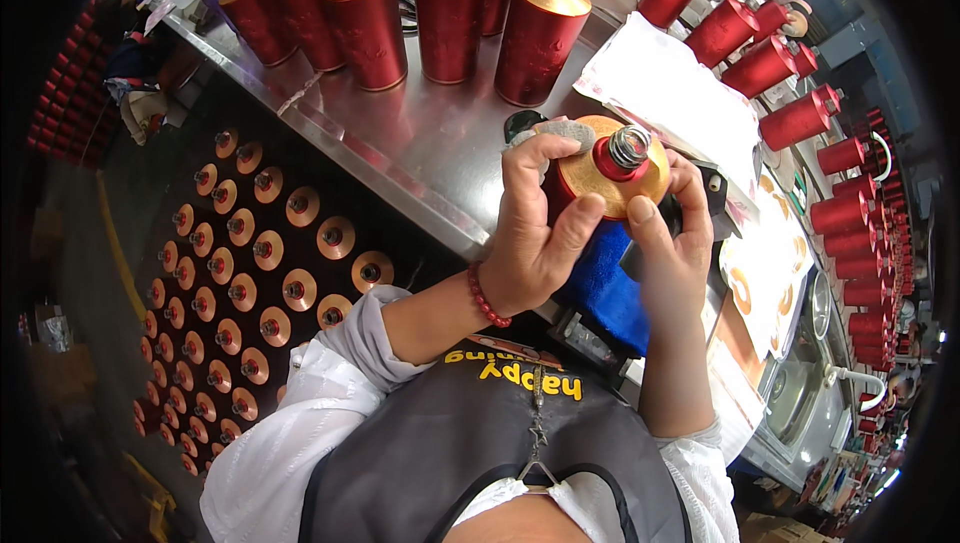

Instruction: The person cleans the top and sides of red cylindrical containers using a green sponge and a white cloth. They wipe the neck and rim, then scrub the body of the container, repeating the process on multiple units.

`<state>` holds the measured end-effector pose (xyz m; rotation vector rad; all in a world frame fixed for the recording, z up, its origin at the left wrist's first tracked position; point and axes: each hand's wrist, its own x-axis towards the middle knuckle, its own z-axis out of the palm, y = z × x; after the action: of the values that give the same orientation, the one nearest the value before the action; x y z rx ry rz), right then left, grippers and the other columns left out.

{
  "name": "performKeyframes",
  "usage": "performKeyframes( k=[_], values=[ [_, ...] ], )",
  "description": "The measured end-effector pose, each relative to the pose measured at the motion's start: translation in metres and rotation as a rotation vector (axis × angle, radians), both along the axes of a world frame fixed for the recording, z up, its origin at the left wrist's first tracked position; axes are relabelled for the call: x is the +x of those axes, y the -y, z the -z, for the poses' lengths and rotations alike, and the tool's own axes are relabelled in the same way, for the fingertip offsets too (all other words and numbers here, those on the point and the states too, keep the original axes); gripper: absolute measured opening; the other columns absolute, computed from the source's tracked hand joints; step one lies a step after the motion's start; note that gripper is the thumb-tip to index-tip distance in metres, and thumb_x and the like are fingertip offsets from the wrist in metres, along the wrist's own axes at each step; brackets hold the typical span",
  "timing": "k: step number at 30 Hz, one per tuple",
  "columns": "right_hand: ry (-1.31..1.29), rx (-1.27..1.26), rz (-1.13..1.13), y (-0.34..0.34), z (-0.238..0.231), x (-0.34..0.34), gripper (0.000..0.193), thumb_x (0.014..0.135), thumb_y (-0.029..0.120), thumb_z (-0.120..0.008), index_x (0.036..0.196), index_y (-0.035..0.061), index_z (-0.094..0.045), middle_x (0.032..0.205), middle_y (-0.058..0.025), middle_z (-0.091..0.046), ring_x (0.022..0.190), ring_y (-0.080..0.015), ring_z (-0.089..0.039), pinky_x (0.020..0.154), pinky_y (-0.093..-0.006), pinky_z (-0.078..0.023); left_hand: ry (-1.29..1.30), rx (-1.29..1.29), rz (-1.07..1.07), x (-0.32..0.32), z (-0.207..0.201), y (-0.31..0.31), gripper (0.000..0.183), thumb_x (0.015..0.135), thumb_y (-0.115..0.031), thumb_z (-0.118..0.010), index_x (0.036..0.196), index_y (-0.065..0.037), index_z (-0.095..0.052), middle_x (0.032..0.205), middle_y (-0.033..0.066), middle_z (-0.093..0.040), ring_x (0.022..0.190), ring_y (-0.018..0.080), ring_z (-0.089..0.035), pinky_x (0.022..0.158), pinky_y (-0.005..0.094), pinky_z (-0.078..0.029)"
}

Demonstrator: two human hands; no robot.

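Note:
Both hands hold up a red bottle [602, 181] with a gold shoulder and a clear threaded glass neck, tilted so its neck faces me. My left hand [528, 235] grips its left side, thumb on the lower gold edge, a grey wrap around one finger. On the right side, my right hand [678, 235] has its thumb on the gold rim and its fingers around the edge. A blue cloth [612, 288] lies below the bottle. The bottle's base is hidden behind my hands.
Several similar red bottles [540, 38] stand on the metal table [455, 163]. White sheets [680, 83] lie beyond the held bottle, and gold pieces [741, 283] on paper at right. Many gold-topped bottles [268, 249] stand in rows at lower left. A metal sink [792, 398] is at right.

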<state>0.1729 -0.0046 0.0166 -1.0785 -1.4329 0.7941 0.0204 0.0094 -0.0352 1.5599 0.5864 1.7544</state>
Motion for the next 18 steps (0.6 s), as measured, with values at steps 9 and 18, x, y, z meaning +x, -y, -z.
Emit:
performKeyframes(
  k=[9,18],
  values=[
    [-0.13,-0.029,0.005,-0.007,0.005,-0.003,0.021,0.093,0.016,-0.073,0.093,-0.0001,-0.059,0.124,-0.0169,-0.061,0.118,-0.0228,-0.056,0.102,-0.0348,-0.041,-0.091,-0.027,-0.017,-0.001,-0.001,-0.002,0.049,0.095,-0.002,-0.057,0.136,-0.004,-0.03,0.136,0.0145,-0.04,0.126,0.0197,-0.044,0.11,0.0376,-0.037],
    [0.135,0.123,0.128,-0.008,0.008,0.002,0.021,0.088,0.012,-0.075,0.088,0.0007,-0.058,0.11,-0.0121,-0.06,0.104,-0.0214,-0.058,0.094,-0.0317,-0.044,0.086,-0.073,0.24,-0.007,-0.003,-0.026,0.044,0.094,-0.009,-0.061,0.129,-0.003,-0.035,0.125,0.0129,-0.043,0.118,0.0183,-0.046,0.108,0.034,-0.036]
  ],
)
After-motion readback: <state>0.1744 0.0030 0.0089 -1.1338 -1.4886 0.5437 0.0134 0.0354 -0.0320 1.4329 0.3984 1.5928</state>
